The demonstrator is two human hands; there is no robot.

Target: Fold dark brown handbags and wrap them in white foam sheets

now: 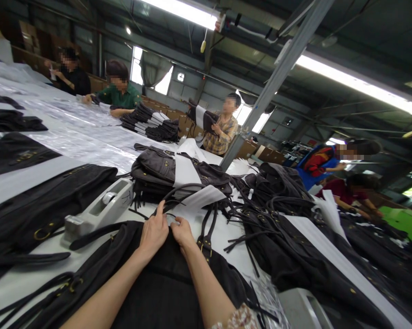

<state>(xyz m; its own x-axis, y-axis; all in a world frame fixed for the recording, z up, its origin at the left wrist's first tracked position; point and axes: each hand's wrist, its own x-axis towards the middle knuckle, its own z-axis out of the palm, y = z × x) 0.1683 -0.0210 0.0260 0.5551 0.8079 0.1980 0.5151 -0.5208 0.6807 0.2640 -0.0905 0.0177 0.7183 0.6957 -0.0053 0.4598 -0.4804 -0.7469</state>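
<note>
Left of the dark bag that lies before us on the white desk, we have another dark bag, then a grey tape dispenser. At the first bag's far edge, our left hand points its index finger outward beside our curled right hand; we cannot tell whether either grips anything. Right of that bag, more dark bags lie with a white strip.

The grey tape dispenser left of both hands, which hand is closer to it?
Left. The left hand is to the right of the tape dispenser, not touching it; the right hand is farther right, beyond the left hand.
</note>
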